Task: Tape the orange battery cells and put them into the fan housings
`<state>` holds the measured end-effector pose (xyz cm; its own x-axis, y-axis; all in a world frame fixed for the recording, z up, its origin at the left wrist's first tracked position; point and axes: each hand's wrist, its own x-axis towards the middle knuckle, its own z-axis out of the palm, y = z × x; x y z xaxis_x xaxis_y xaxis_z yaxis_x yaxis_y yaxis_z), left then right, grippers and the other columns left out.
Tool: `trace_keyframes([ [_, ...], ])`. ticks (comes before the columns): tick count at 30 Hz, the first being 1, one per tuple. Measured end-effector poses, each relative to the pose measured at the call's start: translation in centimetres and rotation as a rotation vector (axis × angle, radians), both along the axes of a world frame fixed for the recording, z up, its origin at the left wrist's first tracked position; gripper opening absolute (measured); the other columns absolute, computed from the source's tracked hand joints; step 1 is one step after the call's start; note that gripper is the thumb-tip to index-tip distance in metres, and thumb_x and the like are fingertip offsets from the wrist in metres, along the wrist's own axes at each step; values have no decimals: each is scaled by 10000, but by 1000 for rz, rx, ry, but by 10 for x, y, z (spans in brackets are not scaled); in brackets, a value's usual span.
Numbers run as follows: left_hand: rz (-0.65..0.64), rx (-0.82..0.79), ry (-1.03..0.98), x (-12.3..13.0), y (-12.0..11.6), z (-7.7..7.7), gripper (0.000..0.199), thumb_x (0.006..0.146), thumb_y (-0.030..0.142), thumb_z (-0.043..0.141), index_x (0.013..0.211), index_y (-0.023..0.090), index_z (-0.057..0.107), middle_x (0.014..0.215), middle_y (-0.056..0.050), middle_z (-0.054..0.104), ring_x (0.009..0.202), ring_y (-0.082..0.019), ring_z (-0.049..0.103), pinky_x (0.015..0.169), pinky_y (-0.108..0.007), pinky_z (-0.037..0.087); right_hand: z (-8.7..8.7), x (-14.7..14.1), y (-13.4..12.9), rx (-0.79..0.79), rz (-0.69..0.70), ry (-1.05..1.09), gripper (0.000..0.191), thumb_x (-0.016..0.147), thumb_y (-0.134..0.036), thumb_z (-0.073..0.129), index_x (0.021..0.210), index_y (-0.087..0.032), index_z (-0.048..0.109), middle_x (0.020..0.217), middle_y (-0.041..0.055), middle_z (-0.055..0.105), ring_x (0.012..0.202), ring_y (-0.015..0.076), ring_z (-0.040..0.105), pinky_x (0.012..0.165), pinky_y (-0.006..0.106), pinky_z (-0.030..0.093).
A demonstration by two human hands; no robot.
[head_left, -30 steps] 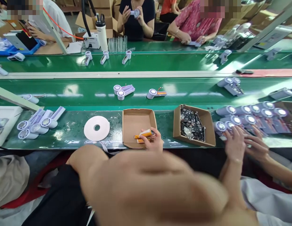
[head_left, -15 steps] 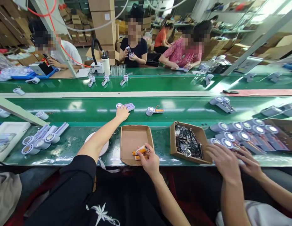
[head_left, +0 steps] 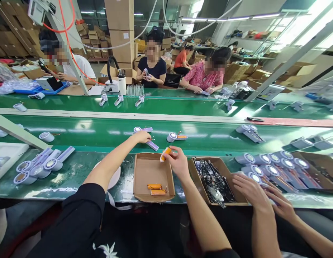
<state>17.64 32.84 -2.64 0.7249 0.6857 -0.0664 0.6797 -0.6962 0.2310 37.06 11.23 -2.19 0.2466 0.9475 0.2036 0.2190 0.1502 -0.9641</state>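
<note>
My left hand [head_left: 142, 137] reaches over the green belt, fingers closed on a pale lavender handheld fan body; its handle [head_left: 152, 145] sticks out toward me, and the rest is hidden under the hand. Just behind lies another fan body [head_left: 137, 129]. My right hand [head_left: 178, 162] pinches an orange cylindrical battery [head_left: 165, 154] with a white side above the far right corner of a shallow cardboard box [head_left: 138, 172]. Two more orange batteries [head_left: 155, 186] lie in that box. To the right on the belt rests a fan body [head_left: 171, 137] with an orange battery in its handle.
Several fan bodies [head_left: 52, 164] are grouped at left, beside a white round dish [head_left: 115, 179]. Right of my arm stands a box of dark small parts [head_left: 213, 181]. A co-worker's hands [head_left: 252, 190] work close by. A slanted metal post [head_left: 21, 132] crosses at left.
My right hand has lifted a battery up and away from the box floor, leaving two there. My left hand has drawn one fan body toward me, apart from its neighbour.
</note>
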Motion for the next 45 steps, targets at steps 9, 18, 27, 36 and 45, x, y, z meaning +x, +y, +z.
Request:
trace_keyframes([
  [9, 60, 46, 73, 15, -15, 1, 276, 1029, 315, 546, 1227, 245, 726, 1073, -120, 786, 1020, -271, 741, 948, -378, 524, 3, -2, 114, -214, 207, -850, 393, 963, -352, 693, 1345, -268, 648, 1036, 66, 836, 1008, 273, 796, 868, 344, 593],
  [18, 113, 45, 45, 28, -13, -5, 312, 1049, 334, 501, 1250, 205, 701, 1103, -167, 784, 1042, -317, 740, 929, -423, 537, -3, -3, 113, -340, 360, -1202, 460, 1031, -474, 598, 1465, -322, 611, 1121, 125, 803, 1060, 338, 767, 905, 398, 568],
  [27, 150, -17, -124, 33, -32, 3, 315, 1032, 228, 544, 1313, 153, 665, 1272, -154, 746, 1177, -263, 702, 1042, -374, 534, -5, -10, 135, -372, 490, -1332, 395, 1025, -423, 583, 1321, -206, 729, 1316, 178, 741, 1208, 333, 704, 1007, 397, 538],
  [36, 301, 56, -275, -153, -189, 19, 316, 1044, 410, 503, 1100, 187, 719, 1190, -71, 775, 1148, -228, 702, 1060, -361, 542, 10, 22, 124, -345, 283, -1311, 384, 1038, -291, 548, 1365, -185, 720, 1291, 186, 762, 1160, 328, 720, 978, 418, 544],
  [45, 394, -100, -5, -262, -284, -2, 618, 861, 353, 762, 1449, 249, 602, 1517, -112, 608, 1438, -395, 438, 1201, -563, 419, 40, -44, -12, -53, 461, -597, 349, 986, -461, 625, 1188, -236, 800, 1043, 66, 836, 822, 230, 767, 816, 367, 620],
])
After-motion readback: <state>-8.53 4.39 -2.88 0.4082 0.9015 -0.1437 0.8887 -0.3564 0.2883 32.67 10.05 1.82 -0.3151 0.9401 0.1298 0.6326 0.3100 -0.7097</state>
